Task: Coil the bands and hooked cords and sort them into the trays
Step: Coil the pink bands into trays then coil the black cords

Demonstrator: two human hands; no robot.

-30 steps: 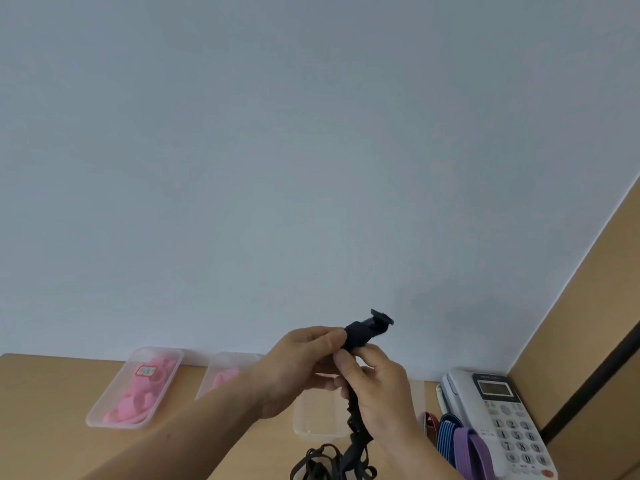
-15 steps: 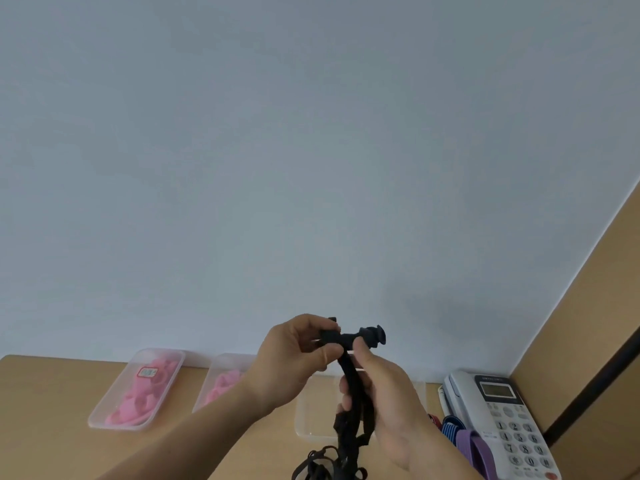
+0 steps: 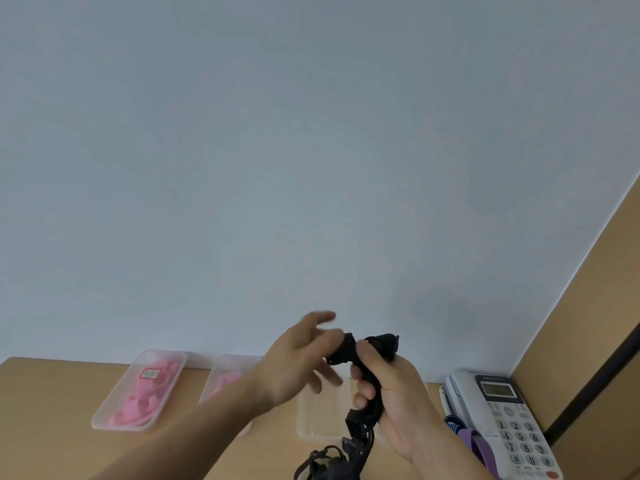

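Lately our left grip (image 3: 298,365) has released, fingers spread; our right grip (image 3: 398,400) clasps the black hooked cord (image 3: 381,344).

We record soft, bright, diffuse light. Left hand (image 3: 298,362) motion-blurred, fingers (image 3: 322,317) smeared; wall (image 3: 311,168) above it evenly lit; whole frame slightly soft.

The left hand (image 3: 298,362) and right hand (image 3: 391,393) are bare, forearms (image 3: 194,427) too.

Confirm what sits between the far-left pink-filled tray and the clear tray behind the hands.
Head view: a second clear tray holding pink bands, near end hidden, between the far-left tray and the rightmost tray.
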